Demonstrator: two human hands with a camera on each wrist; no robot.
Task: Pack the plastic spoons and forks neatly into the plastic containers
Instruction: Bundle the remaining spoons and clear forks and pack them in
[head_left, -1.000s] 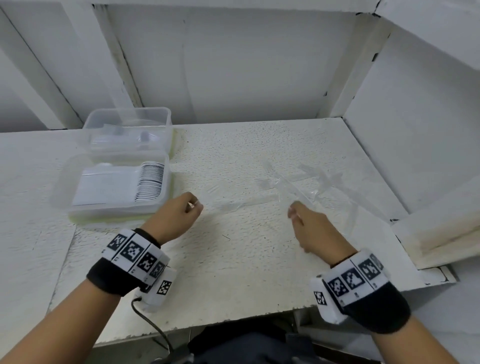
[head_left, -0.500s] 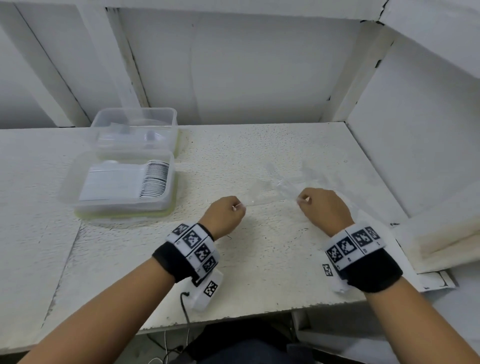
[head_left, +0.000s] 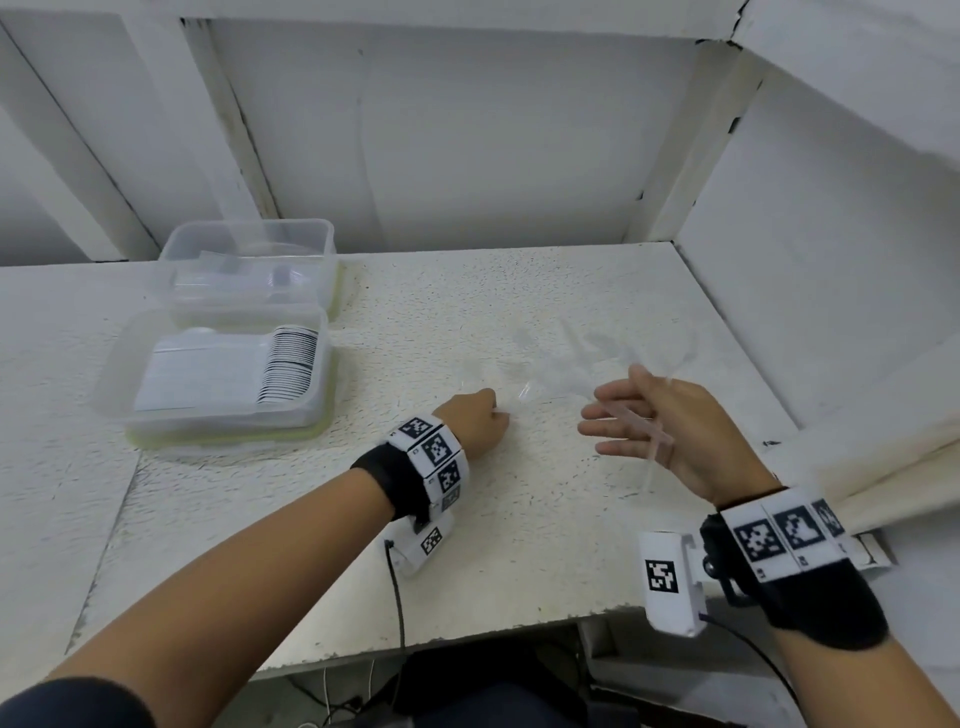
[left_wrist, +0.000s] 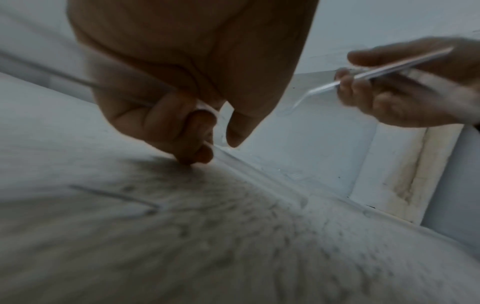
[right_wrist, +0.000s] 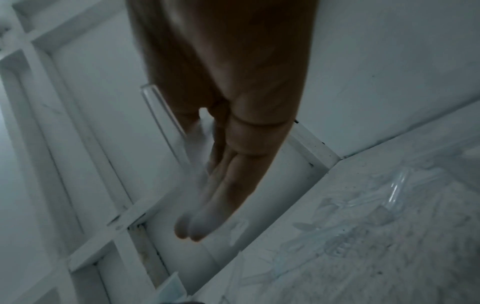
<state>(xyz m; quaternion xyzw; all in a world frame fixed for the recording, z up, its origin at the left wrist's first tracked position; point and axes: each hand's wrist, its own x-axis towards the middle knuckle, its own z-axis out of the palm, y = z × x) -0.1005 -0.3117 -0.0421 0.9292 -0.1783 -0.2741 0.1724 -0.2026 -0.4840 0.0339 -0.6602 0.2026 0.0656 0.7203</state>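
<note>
White speckled table (head_left: 519, 545) set in a white-walled alcove, seen from above.

Left hand (head_left: 475, 423): clenched low over the table near its middle, knuckles close to the surface. The left wrist view shows its curled fingers (left_wrist: 182, 123) pinching the handle of a clear plastic utensil (left_wrist: 215, 147); whether it is a spoon or a fork cannot be told.

Right hand (head_left: 670, 426): raised above the table to the right of the left hand, palm turned inward, fingers nearly straight and spread. A second clear plastic utensil (head_left: 647, 447) lies across its palm; the left wrist view shows the thumb over its handle (left_wrist: 389, 67), with the curved end jutting out toward the left hand.

Loose clear cutlery (head_left: 582, 358): a scattered heap on the table just beyond both hands, toward the far right.

Plastic containers: two clear tubs at the far left of the table, touching each other. The nearer container (head_left: 218, 384) holds a row of stacked pieces with dark edges; the farther container (head_left: 249, 265) holds clear items, too faint to name.
</note>
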